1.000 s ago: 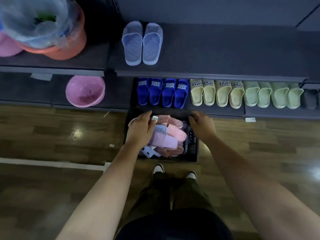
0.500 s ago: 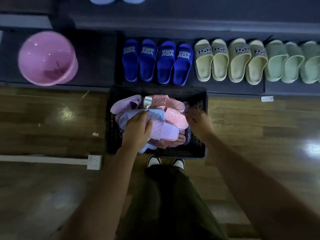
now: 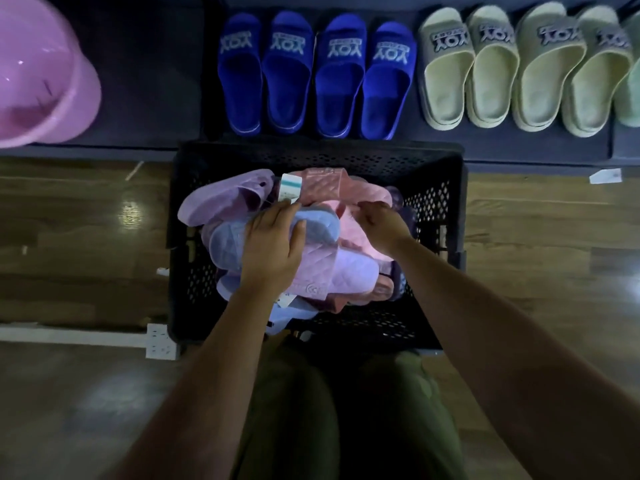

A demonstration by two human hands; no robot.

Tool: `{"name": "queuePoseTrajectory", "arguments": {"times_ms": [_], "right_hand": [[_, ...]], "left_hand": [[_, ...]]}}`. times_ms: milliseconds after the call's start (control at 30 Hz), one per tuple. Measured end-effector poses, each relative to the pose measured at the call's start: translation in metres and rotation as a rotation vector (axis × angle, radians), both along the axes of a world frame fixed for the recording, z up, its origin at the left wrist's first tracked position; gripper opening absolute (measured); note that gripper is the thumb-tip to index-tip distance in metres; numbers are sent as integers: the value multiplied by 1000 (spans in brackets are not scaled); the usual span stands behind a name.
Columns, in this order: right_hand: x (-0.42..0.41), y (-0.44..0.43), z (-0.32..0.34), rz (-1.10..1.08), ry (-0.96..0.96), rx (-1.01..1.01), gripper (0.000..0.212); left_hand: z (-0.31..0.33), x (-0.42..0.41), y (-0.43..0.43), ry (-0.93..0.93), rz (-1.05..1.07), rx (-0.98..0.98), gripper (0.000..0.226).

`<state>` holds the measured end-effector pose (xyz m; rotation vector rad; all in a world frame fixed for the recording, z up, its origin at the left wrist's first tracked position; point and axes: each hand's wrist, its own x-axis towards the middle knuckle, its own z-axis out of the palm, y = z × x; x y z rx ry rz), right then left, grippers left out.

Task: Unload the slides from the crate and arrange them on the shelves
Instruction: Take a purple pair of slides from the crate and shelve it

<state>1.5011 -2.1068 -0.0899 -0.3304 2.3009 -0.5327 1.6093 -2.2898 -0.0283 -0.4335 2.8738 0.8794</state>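
A black perforated crate (image 3: 436,216) stands on the floor against the low shelf (image 3: 149,84), piled with quilted slides in lilac, pink and pale blue. My left hand (image 3: 273,247) lies over a pale blue slide (image 3: 228,244) on top of the pile, fingers wrapped on it. My right hand (image 3: 381,223) has its fingers curled on a pink slide (image 3: 349,237) to the right. A lilac slide (image 3: 221,199) and a white tag (image 3: 291,187) stick out at the pile's back left. Blue slides (image 3: 315,77) line the shelf behind.
Cream slides (image 3: 519,71) stand in a row to the right of the blue ones, with a green one at the frame edge. A pink basin (image 3: 38,77) sits on the shelf at left. A white power strip (image 3: 157,344) lies on the wooden floor by the crate.
The view has dropped much closer to the crate. My right hand moved from the crate's right edge onto the pink slide. My left hand stayed on the pale blue slide.
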Motion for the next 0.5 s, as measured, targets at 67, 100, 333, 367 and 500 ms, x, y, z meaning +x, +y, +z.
{"name": "queuePoseTrajectory", "arguments": {"times_ms": [67, 100, 333, 367, 500], "right_hand": [[0, 1, -11, -8, 25, 36, 52], [0, 2, -15, -7, 33, 59, 60], [4, 19, -20, 33, 19, 35, 89], [7, 22, -17, 15, 26, -8, 87], [19, 33, 13, -245, 19, -172, 37]], "left_hand": [[-8, 0, 2, -9, -14, -5, 44], [-11, 1, 3, -12, -16, -7, 44], [-18, 8, 14, -23, -9, -59, 40], [-18, 9, 14, -10, -9, -62, 39], [-11, 13, 18, -5, -30, -77, 40]]}}
